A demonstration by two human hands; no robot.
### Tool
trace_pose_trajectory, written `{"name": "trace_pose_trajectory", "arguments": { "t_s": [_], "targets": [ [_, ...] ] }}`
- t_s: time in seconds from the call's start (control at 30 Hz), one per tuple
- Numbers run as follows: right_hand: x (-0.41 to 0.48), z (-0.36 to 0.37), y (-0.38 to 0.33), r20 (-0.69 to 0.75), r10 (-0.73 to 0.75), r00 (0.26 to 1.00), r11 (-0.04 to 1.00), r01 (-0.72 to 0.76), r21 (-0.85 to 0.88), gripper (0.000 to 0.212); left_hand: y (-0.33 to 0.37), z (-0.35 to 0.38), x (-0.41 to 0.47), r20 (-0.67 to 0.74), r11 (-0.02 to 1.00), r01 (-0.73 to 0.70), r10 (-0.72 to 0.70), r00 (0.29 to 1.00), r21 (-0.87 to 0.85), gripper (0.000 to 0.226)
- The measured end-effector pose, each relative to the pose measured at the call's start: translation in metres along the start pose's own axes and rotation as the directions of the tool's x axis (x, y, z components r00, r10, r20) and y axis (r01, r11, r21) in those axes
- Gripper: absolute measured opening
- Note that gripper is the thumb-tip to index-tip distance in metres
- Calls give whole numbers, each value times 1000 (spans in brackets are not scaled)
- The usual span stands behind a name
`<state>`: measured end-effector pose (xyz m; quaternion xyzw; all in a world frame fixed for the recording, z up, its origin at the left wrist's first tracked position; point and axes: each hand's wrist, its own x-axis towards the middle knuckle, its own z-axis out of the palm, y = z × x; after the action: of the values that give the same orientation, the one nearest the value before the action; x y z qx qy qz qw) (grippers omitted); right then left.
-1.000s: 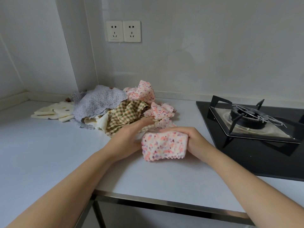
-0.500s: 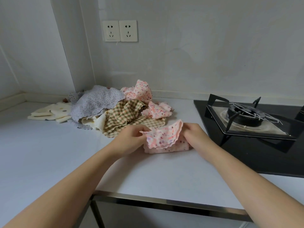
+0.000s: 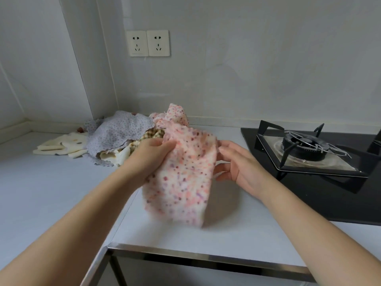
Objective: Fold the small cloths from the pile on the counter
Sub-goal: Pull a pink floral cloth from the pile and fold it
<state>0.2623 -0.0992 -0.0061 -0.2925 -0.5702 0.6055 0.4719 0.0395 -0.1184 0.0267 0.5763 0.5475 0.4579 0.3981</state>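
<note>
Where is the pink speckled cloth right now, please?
In the head view's centre, the pink speckled cloth hangs from the left hand above the white counter.

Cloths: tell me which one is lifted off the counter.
The pink-dotted cloth gripped by the left hand, hanging in front; the lilac cloth, checked cloth and cream cloth lie on the counter behind.

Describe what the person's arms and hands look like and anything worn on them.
Left hand and right hand are bare: no gloves, rings or watch show. Left forearm and right forearm are uncovered to the picture's edge; no sleeve in view.
</note>
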Motion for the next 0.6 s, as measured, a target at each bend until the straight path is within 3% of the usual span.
{"name": "trace_pose_trajectory", "arguments": {
  "t_s": [0.1,0.2,0.33,0.5,0.6],
  "targets": [
    [-3,-7,-1,13,35,999,990,-33,-136,38,4,-13,2,166,932,2,-66,984,362,31],
    [-6,-11,-6,17,52,999,925,-42,-379,43,0,-8,8,337,750,-226,4,941,622,32],
    [-6,-5,-13,116,73,991,875,-7,-484,33,4,2,12,526,791,-390,104,844,471,32],
    [-13,-8,-15,46,-183,982,845,181,-504,39,16,-3,16,548,778,-419,116,829,468,35],
    [-24,-8,-21,165,-351,922,651,367,-665,36,19,-3,14,567,765,-432,106,817,478,37]
  ]
}}
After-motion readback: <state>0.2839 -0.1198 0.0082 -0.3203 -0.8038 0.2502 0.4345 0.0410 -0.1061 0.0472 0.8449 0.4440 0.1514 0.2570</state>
